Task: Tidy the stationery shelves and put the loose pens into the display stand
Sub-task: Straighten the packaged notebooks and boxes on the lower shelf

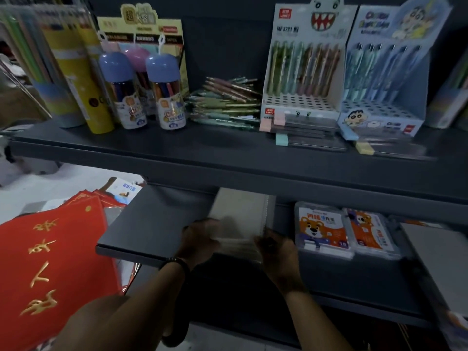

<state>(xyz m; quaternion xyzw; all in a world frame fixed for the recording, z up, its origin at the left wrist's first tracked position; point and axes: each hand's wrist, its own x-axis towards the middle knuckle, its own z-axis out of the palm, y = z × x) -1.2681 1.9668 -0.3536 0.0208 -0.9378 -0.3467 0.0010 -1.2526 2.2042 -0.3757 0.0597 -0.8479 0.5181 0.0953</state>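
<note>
On the lower shelf (141, 224), both hands are gripping the near end of a stack of spiral notebooks (240, 216). The left hand (200, 241) is curling its fingers round the stack's seven o'clock corner, and the right hand (276, 249) is pinching the five o'clock corner by the spiral binding. Both are blurred, so the exact finger placement is hard to tell. A dark wristband (177, 262) is sitting on the left wrist.

The loose pens (225, 100) are lying in a heap on the upper shelf (202, 148), at twelve o'clock from the hands and well apart from them. The shark-faced display stand (301, 72) is standing just beside the heap at its three o'clock, with pens upright in its back rows. A second, cartoon-printed stand (385, 79) is sitting at three o'clock of the first. Blue-capped marker tubs (164, 89) are standing at nine o'clock of the heap. Orange bear packs (321, 229) are lying at three o'clock of the notebooks.
</note>
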